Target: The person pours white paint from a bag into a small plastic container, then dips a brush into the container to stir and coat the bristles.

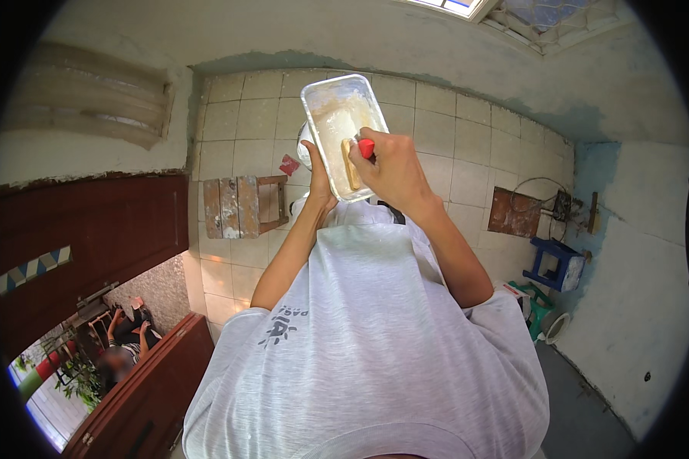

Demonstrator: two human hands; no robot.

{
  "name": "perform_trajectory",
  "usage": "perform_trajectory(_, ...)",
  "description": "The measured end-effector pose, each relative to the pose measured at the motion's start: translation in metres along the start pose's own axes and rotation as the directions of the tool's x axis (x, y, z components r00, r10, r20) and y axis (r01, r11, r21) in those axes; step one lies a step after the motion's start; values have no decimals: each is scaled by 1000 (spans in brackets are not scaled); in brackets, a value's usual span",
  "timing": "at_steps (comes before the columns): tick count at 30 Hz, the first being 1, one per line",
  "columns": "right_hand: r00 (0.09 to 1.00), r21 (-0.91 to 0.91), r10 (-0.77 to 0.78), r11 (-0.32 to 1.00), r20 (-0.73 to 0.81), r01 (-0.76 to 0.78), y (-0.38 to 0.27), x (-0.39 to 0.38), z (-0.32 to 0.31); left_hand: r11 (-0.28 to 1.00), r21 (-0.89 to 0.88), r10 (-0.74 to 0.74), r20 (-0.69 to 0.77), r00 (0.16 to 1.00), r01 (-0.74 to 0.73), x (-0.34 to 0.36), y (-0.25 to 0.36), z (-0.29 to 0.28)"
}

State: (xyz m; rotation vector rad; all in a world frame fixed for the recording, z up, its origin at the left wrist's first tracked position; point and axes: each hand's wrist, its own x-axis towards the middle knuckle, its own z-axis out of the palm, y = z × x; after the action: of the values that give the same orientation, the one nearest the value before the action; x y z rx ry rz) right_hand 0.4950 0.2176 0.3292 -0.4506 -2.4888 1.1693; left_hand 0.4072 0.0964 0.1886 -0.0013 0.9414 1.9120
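Tilted in front of my chest is a white rectangular tray [325,96], its inside smeared with wet white and beige paint. My left hand [319,183] is closed round the tray's left long side, thumb along the outer wall. Over the tray's near right part, my right hand [394,168] grips a red-handled paintbrush [351,172] with a long tan head, seen nearly end-on. The brush head lies against the tray's inside; my fingers hide most of the handle. Behind the tray's left side, a white rounded object [304,147] shows in part.
A paint-spattered wooden stool [233,206] stands on the tiles at left, near a red scrap [289,164]. At right are a brown board [513,213], tangled cables, a blue stool [557,265] and a white bucket [555,329]. Past the open red-brown door [92,218], a person sits.
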Motion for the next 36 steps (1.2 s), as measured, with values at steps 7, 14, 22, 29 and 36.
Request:
perform_trajectory(7, 978, 28, -87, 995, -190, 94, 8, 15, 8, 1000, 7, -10, 36, 999, 10, -7, 0, 10)
perform_trajectory(14, 966, -40, -29, 999, -257, 19, -10, 7, -23, 1000, -30, -1, 101, 995, 4, -8, -1, 7)
perform_trajectory(22, 999, 1, 29, 1000, -20, -29, -3, -3, 8, 999, 34, -3, -5, 1000, 3, -7, -9, -1)
perform_trajectory(29, 977, -23, -43, 999, -211, 39, 12, 1, 1, 999, 6, -40, 68, 997, 39, -8, -10, 5)
perform_trajectory(36, 998, 36, -64, 997, -12, 64, 7, -7, 7, 989, 149, 18, 37, 999, -23, -4, -12, -7)
